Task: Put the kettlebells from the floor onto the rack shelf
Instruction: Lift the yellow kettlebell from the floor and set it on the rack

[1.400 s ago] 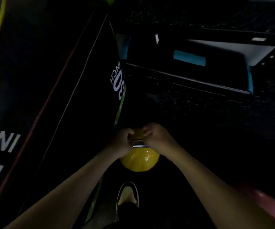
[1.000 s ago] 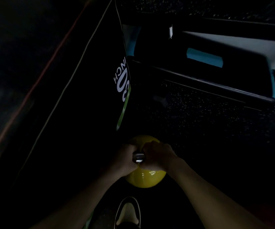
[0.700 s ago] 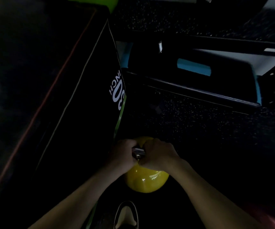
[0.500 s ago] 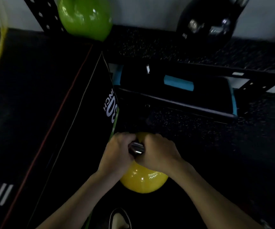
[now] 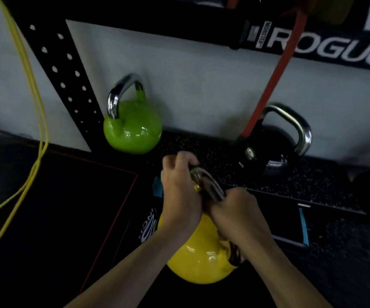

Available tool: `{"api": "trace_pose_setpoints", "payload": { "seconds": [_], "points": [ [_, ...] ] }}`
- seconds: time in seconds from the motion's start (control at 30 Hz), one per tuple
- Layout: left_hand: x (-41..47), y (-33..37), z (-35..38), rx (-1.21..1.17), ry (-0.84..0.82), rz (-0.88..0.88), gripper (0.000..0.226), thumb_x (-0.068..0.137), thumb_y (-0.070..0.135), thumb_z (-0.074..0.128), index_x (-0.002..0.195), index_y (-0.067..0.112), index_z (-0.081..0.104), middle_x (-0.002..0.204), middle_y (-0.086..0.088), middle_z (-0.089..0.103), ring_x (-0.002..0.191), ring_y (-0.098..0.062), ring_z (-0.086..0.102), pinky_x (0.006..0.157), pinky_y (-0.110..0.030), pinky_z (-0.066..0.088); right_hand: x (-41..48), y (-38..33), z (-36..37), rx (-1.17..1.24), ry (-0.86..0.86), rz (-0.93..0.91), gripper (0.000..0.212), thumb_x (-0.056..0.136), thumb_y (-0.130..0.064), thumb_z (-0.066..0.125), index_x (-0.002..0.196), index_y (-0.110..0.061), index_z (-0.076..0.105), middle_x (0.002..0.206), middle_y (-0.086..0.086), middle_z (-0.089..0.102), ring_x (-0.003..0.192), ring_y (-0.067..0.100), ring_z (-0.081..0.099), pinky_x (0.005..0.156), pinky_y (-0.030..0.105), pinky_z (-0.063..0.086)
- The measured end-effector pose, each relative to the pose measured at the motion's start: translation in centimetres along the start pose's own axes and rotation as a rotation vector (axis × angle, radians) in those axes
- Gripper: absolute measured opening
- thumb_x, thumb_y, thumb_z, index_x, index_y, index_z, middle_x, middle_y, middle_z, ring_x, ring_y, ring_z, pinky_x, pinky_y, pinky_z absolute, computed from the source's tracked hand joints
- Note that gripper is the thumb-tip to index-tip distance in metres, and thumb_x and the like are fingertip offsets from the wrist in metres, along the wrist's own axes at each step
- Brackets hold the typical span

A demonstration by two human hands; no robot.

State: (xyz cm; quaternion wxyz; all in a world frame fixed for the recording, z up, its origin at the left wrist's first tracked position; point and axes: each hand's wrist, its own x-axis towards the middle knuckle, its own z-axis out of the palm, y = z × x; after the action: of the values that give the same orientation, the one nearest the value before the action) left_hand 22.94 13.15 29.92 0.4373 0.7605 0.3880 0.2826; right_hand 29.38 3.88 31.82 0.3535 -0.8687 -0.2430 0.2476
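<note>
Raised since 0.5 s ago: yellow kettlebell (image 5: 198, 261) now up near front edge of rack shelf (image 5: 290, 181), not yet on it. Left hand (image 5: 179, 196) and right hand (image 5: 239, 216) both wrapped tight around its chrome handle (image 5: 208, 185), fingers (image 5: 185, 157) fully curled. On shelf: green kettlebell (image 5: 133, 130) at left end by perforated upright (image 5: 68, 85), black kettlebell (image 5: 273, 147) toward right, red band (image 5: 268, 90) touching it. Yellow cord (image 5: 35, 107) hanging far left.

Both forearms bare, no sleeves in view; left hand (image 5: 180, 196) and right hand (image 5: 240, 215) apparently ungloved.
</note>
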Motion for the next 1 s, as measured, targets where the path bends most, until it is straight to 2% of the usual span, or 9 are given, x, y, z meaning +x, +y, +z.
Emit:
{"api": "trace_pose_setpoints", "payload": {
  "seconds": [0.1, 0.17, 0.23, 0.3, 0.4, 0.53, 0.8, 0.9, 1.0],
  "points": [
    [4.2, 0.0, 1.8, -0.214, -0.057, -0.390, 0.021, 0.079, -0.002, 0.062, 0.100, 0.001, 0.061, 0.086, -0.005, 0.061, 0.075, -0.021, 0.058, 0.052, -0.010, 0.040, 3.9, -0.5, 0.1, 0.111, 0.067, -0.001, 0.029, 0.075, -0.027, 0.069, 0.052, -0.012, 0.059, 0.039, -0.001, 0.054, 0.042, 0.030, 0.065, 0.037, 0.027, 0.039],
    [7.6, -0.1, 2.7, -0.418, -0.085, -0.593, 0.021, 0.084, 0.004, 0.057, 0.099, -0.004, 0.070, 0.091, -0.020, 0.071, 0.085, -0.034, 0.068, 0.067, -0.032, 0.055, 6.9, -0.9, 1.1, 0.186, 0.082, -0.020, 0.031, 0.076, -0.026, 0.070, 0.050, -0.014, 0.059, 0.037, -0.001, 0.054, 0.039, 0.026, 0.063, 0.038, 0.028, 0.041],
    [10.6, 0.2, 3.2, -0.622, -0.103, -0.739, 0.029, 0.084, 0.008, 0.056, 0.106, -0.004, 0.071, 0.108, -0.028, 0.071, 0.101, -0.041, 0.068, 0.092, -0.053, 0.055, 9.5, -1.6, 1.7, 0.250, 0.119, -0.036, 0.027, 0.078, -0.027, 0.070, 0.055, -0.013, 0.065, 0.039, 0.002, 0.058, 0.039, 0.022, 0.063, 0.039, 0.027, 0.044],
    [12.9, 0.6, 3.8, -0.746, -0.138, -0.806, 0.038, 0.085, 0.014, 0.055, 0.116, -0.004, 0.067, 0.118, -0.028, 0.068, 0.106, -0.041, 0.067, 0.096, -0.053, 0.053, 12.1, -2.4, 2.3, 0.342, 0.154, -0.022, 0.026, 0.074, -0.031, 0.068, 0.058, -0.011, 0.068, 0.044, 0.004, 0.065, 0.042, 0.019, 0.065, 0.041, 0.029, 0.048],
    [14.1, 1.2, 4.2, -0.830, -0.141, -0.784, 0.036, 0.086, 0.010, 0.052, 0.116, -0.002, 0.068, 0.117, -0.028, 0.069, 0.090, -0.032, 0.067, 0.072, -0.033, 0.053, 14.2, -3.4, 2.7, 0.451, 0.178, 0.021, 0.026, 0.067, -0.036, 0.066, 0.067, -0.010, 0.072, 0.055, 0.002, 0.071, 0.051, 0.015, 0.067, 0.052, 0.038, 0.054],
    [16.3, 1.5, 2.9, -0.876, -0.069, -0.695, 0.031, 0.086, 0.002, 0.052, 0.111, -0.001, 0.071, 0.115, -0.029, 0.070, 0.097, -0.037, 0.070, 0.078, -0.041, 0.049, 15.8, -5.4, 3.0, 0.321, 0.269, -0.155, 0.028, 0.070, -0.038, 0.062, 0.061, -0.012, 0.062, 0.044, -0.012, 0.060, 0.039, 0.002, 0.051, 0.040, 0.014, 0.035],
    [21.6, 1.1, 3.6, -0.832, -0.183, -0.570, 0.029, 0.093, 0.004, 0.053, 0.118, -0.005, 0.066, 0.120, -0.035, 0.065, 0.097, -0.045, 0.064, 0.077, -0.046, 0.036, 20.3, -6.8, 2.9, 0.396, 0.331, -0.123, 0.025, 0.075, -0.033, 0.065, 0.058, -0.014, 0.059, 0.040, -0.001, 0.058, 0.036, 0.012, 0.055, 0.043, 0.022, 0.040],
    [22.1, 0.1, 4.6, -0.813, -0.287, -0.524, 0.029, 0.095, 0.004, 0.051, 0.118, -0.009, 0.064, 0.108, -0.033, 0.062, 0.089, -0.038, 0.052, 0.077, -0.045, 0.030, 21.5, -5.9, 3.3, 0.381, 0.349, -0.087, 0.026, 0.077, -0.027, 0.063, 0.059, -0.010, 0.061, 0.040, 0.008, 0.060, 0.032, 0.015, 0.055, 0.036, 0.021, 0.040],
    [22.8, -0.6, 4.8, -0.715, -0.340, -0.372, 0.027, 0.093, 0.004, 0.052, 0.111, -0.007, 0.068, 0.108, -0.041, 0.063, 0.091, -0.035, 0.052, 0.079, -0.043, 0.036, 22.7, -6.0, 3.4, 0.401, 0.380, -0.043, 0.025, 0.074, -0.027, 0.059, 0.060, -0.006, 0.064, 0.040, 0.008, 0.061, 0.031, 0.012, 0.057, 0.035, 0.020, 0.040]
  ]
}}
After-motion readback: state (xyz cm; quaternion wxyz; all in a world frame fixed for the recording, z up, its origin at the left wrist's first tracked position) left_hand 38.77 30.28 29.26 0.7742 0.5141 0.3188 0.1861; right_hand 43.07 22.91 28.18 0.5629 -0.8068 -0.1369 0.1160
